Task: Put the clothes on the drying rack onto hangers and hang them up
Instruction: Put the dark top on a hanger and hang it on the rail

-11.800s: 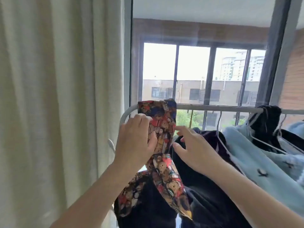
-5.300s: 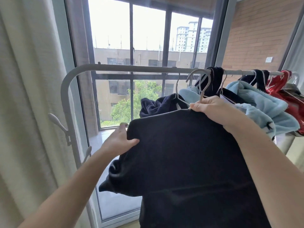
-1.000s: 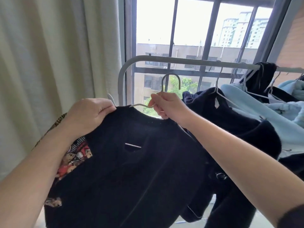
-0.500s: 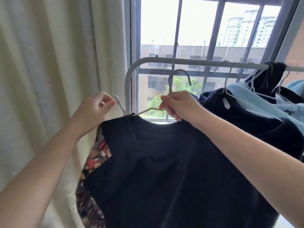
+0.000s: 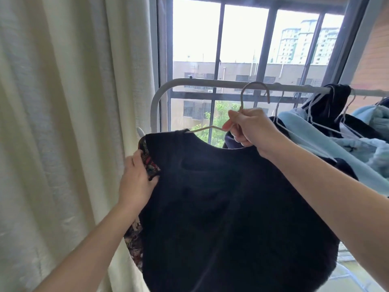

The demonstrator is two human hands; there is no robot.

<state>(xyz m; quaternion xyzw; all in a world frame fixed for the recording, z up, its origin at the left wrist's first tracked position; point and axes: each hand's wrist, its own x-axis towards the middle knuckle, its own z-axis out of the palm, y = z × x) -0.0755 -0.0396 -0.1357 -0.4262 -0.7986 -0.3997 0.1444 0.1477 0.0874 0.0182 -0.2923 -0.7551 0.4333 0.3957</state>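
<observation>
A black top (image 5: 231,207) with colourful patterned sleeves hangs on a beige hanger (image 5: 254,91). My right hand (image 5: 250,129) grips the hanger at its neck, and the hook sits level with the white rack bar (image 5: 200,82), just in front of it. My left hand (image 5: 136,182) holds the patterned left sleeve (image 5: 149,163) at the shoulder. Whether the hook rests on the bar I cannot tell.
A cream curtain (image 5: 63,123) fills the left side, close to the rack's bent end. To the right, light blue (image 5: 336,142) and dark garments hang on white hangers along the bar. A barred window (image 5: 242,49) stands behind.
My left hand dropped from the shoulder top and took hold of the patterned sleeve. My right hand lifted the hanger, bringing the hook up to bar height.
</observation>
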